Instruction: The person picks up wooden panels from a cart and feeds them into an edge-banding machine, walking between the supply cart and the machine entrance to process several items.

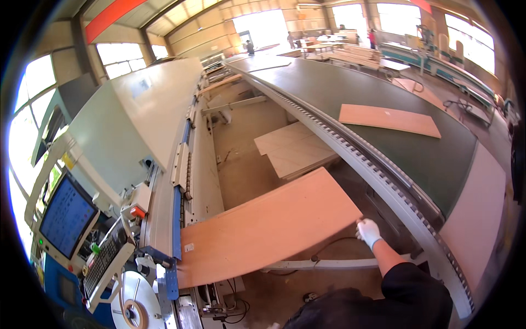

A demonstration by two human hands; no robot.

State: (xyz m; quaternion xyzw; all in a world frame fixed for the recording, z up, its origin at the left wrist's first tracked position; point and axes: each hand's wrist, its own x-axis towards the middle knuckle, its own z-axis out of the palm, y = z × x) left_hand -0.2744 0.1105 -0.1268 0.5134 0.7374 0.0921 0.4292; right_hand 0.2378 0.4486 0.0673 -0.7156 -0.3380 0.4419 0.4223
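A long pinkish-brown wood panel (268,230) lies across the gap in the middle, its left end at the blue-edged side of the machine (176,225). A small white label (189,247) is stuck near that end. My right hand (369,232), in a white glove, is closed at the panel's right corner, with the fingertips curled at its edge. A small pale patch at the lower edge of the view may be my left hand (274,326); its fingers are hidden.
To the right runs a dark green conveyor belt (307,82) with a metal side rail (350,148), carrying another wood panel (389,120). Stacked pale boards (298,151) sit low beyond my panel. At left stand a monitor (67,216), a keyboard (104,263) and a reel of edge banding (134,314).
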